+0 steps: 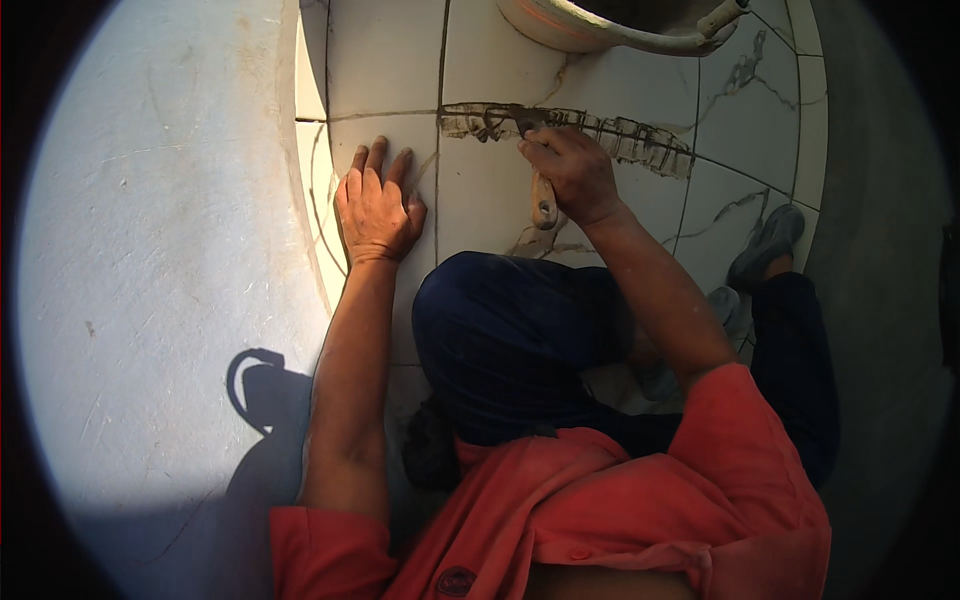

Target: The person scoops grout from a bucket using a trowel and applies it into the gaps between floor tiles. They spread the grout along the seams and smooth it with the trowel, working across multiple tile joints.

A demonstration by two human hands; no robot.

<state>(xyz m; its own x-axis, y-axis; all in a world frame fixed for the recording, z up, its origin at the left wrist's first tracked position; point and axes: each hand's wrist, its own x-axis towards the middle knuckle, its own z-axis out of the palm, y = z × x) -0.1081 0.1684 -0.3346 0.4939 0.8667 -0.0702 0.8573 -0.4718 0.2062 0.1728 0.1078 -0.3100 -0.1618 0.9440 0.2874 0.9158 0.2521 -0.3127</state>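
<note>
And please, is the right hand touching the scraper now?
Touching. The head view shows it plainly: the right hand grips the scraper by its handle, whose lower end sticks out beyond the grip.

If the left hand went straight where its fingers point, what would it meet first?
The left hand would likely just cross a tile joint onto another white tile; no object shows ahead, the bucket standing further right.
</note>
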